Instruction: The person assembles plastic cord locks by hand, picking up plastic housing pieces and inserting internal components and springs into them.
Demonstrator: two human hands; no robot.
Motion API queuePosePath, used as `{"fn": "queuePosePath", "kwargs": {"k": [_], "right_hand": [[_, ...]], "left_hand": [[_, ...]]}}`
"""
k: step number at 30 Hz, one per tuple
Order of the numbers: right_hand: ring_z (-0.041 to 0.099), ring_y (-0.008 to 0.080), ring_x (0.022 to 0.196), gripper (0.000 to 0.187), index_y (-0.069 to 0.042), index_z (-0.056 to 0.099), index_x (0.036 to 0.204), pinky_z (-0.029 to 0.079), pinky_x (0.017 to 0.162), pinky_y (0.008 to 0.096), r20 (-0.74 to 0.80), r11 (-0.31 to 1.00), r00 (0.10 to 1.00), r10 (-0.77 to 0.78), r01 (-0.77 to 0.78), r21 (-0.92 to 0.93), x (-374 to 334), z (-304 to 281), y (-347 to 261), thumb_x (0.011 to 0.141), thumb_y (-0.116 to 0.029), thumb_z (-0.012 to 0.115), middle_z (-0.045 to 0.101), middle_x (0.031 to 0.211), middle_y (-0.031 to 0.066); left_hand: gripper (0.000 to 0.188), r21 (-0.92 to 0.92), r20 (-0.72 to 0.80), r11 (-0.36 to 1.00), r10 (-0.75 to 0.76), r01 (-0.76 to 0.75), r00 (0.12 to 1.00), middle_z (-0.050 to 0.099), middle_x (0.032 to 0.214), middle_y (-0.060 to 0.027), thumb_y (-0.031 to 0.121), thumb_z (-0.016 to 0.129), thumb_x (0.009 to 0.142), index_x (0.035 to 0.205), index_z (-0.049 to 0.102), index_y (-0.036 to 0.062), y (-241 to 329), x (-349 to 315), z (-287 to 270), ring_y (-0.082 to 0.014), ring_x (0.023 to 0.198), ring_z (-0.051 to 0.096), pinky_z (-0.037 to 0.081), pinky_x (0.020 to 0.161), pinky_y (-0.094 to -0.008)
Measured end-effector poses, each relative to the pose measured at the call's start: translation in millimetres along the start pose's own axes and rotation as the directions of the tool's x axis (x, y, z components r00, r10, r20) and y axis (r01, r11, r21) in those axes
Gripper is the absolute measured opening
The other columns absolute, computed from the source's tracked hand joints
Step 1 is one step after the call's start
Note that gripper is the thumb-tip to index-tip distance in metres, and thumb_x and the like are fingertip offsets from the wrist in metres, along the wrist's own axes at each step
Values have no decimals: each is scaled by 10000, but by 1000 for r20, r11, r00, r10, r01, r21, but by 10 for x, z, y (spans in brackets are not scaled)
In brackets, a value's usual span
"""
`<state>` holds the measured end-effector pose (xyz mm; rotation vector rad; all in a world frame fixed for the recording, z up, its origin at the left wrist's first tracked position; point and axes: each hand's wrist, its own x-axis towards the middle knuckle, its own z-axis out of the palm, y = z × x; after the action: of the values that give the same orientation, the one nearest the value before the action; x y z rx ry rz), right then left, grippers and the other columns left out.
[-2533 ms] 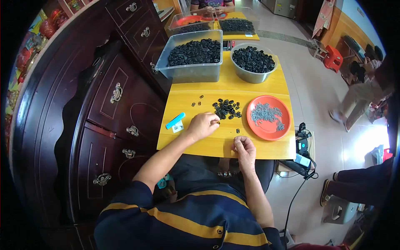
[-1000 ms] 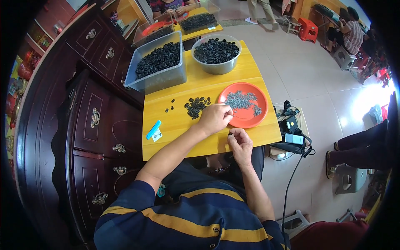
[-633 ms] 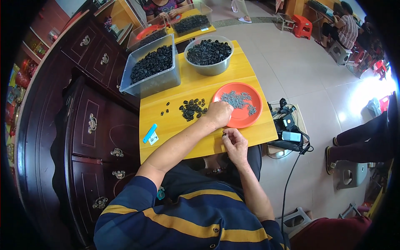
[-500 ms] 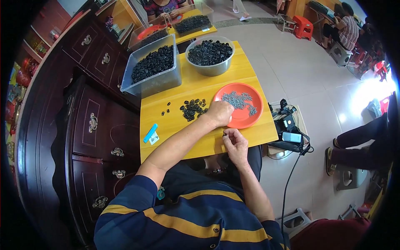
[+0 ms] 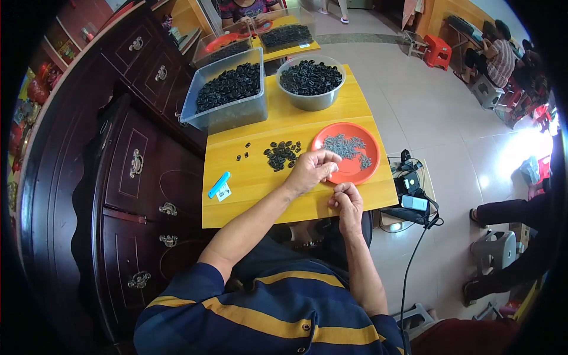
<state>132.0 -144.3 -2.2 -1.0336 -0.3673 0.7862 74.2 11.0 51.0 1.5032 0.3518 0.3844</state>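
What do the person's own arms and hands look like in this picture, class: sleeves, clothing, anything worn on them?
Both forearms are bare. The left hand and right hand wear no gloves; no ring or watch can be made out. The short sleeves belong to a dark navy top with yellow stripes across it.

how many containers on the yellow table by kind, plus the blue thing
clear plastic bin: 1
round clear bowl: 1
orange plate: 1
blue tool: 1
total: 4
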Motion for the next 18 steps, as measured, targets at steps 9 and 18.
{"fn": "queuePosePath", "kwargs": {"k": [9, 18], "right_hand": [[541, 64, 711, 115, -41, 637, 975, 444, 662, 218, 3, 999, 1000, 5, -5, 52, -56, 143, -69, 952, -144, 591, 609, 823, -12], [560, 69, 709, 123, -56, 634, 965, 477, 675, 212, 25, 995, 998, 63, -64, 72, -120, 159, -56, 964, -176, 604, 621, 833, -5]], "left_hand": [[86, 83, -59, 979, 193, -188, 979, 621, 831, 4, 68, 562, 957, 928, 620, 11, -153, -355, 141, -73, 784, 572, 498, 731, -241], [87, -215, -82, 971, 86, -102, 993, 617, 838, 26, 67, 561, 967, 972, 637, 26, -201, -541, 224, -45, 731, 557, 495, 668, -218]]}}
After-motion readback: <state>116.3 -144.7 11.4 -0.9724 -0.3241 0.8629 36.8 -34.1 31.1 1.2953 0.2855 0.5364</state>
